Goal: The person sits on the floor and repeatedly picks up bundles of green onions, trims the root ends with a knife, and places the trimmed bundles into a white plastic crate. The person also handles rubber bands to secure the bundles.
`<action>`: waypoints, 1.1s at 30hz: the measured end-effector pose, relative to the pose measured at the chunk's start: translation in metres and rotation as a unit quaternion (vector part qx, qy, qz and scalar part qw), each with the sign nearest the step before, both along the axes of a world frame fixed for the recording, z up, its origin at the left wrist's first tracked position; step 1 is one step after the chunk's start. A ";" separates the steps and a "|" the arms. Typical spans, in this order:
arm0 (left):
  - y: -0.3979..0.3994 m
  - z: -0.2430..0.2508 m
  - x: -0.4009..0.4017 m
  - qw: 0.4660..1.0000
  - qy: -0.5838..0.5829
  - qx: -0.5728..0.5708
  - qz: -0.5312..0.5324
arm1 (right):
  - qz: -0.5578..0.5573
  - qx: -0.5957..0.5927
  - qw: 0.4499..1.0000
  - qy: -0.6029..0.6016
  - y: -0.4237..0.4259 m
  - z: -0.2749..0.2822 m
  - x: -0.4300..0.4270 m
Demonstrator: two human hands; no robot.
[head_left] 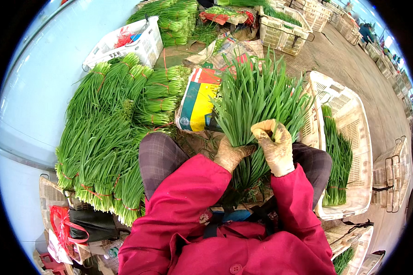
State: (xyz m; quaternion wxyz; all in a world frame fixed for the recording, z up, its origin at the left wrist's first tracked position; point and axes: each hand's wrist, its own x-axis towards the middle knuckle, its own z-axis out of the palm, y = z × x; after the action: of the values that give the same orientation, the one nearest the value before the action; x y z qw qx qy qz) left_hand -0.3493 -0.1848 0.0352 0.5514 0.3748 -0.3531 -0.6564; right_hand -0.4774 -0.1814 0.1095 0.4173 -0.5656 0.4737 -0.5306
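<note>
Both of my hands wear stained, light-coloured gloves. My left hand (231, 153) is closed around a bunch of long green leaves (249, 103), apparently garlic chives, whose blades fan out away from me. Just right of it, my right hand (274, 142) is raised at the bunch's edge with thumb and fingertips curled together; whether a leaf is pinched in them I cannot tell. More leaves hang below my hands between my knees. Tied bundles (99, 147) with red bands lie in a large heap at the left. A printed sack (201, 99) lies beyond my left knee.
A white plastic crate (361, 144) at the right holds tied bundles. Another white crate (151, 43) with red ties stands at the upper left, against a pale blue wall (38, 103). A crate of greens (278, 36) stands ahead. Farther off at the upper right, a person (366, 32) is visible.
</note>
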 end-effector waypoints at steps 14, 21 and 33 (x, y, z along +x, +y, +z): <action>-0.027 0.028 0.032 0.961 0.040 0.139 0.237 | -0.195 -0.006 0.979 -0.061 -0.016 -0.053 -0.077; -0.015 0.031 0.039 0.982 0.133 0.060 0.121 | 0.089 0.165 0.982 -0.009 0.017 -0.046 0.030; -0.032 0.028 0.047 0.982 -0.161 0.092 -0.025 | 0.046 0.179 0.910 -0.372 -0.007 -0.086 -0.049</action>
State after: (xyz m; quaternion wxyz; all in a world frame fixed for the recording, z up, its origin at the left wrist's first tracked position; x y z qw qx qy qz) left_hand -0.3028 -0.2166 0.0634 0.4344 0.5153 -0.3847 -0.6307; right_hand -0.5263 -0.1882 0.0232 0.6812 -0.2642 0.3446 -0.5894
